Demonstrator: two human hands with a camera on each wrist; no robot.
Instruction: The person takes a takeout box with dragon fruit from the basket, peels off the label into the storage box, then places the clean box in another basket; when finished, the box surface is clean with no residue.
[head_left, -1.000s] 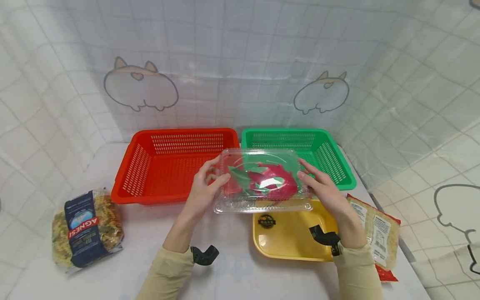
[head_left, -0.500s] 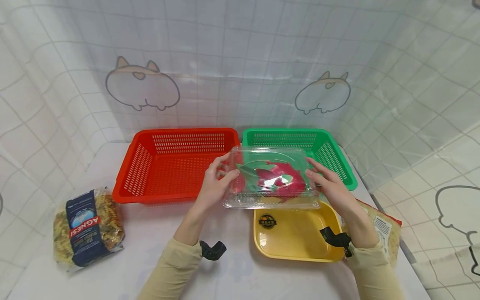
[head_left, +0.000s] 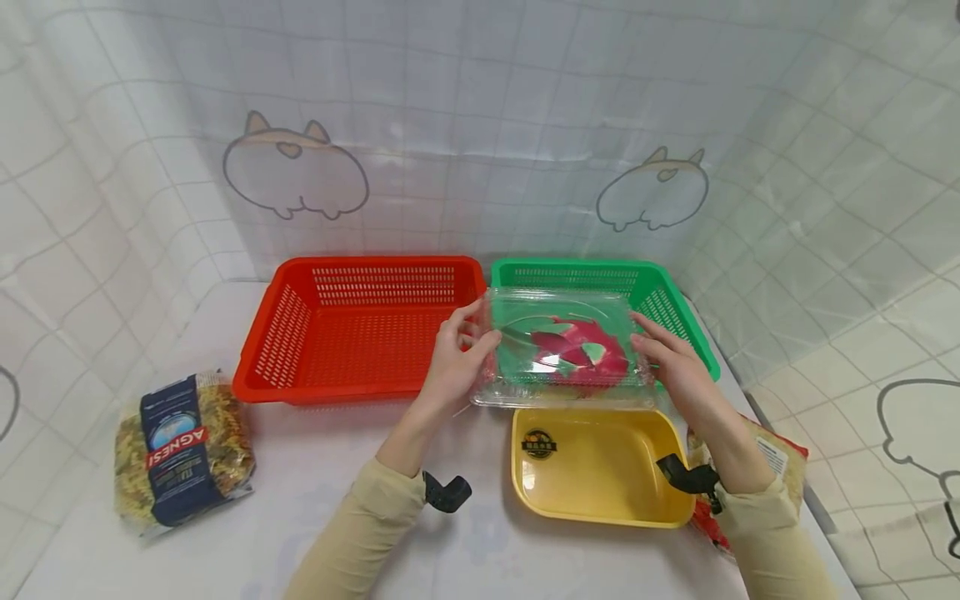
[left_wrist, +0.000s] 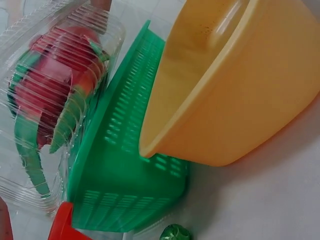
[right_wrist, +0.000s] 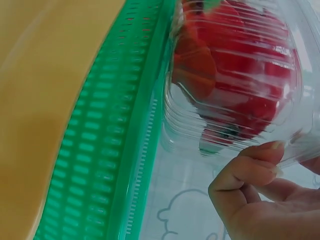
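Note:
A clear plastic clamshell box (head_left: 517,375) with a pink dragon fruit (head_left: 592,354) inside is held up in front of the green basket (head_left: 682,333). My left hand (head_left: 457,362) grips its left edge, thumb on top. At the opposite edge my right hand (head_left: 675,367) pinches the box between thumb and fingers. In the right wrist view the curled fingers (right_wrist: 250,170) of that hand touch the plastic rim, and the dragon fruit (right_wrist: 250,70) shows red through the ridged wall. Only a sliver of the left hand appears in the left wrist view.
A red basket (head_left: 360,388) stands left of the green one. Nearer to me is a yellow basin (head_left: 600,475). An Agnesi pasta bag (head_left: 183,450) lies at the far left. Another food packet (head_left: 787,467) lies at the right, partly behind my right arm.
Both hands have carried the clamshell box to the right and slightly away from me, so it now lies more over the green basket in the head view. The grip looks the same.

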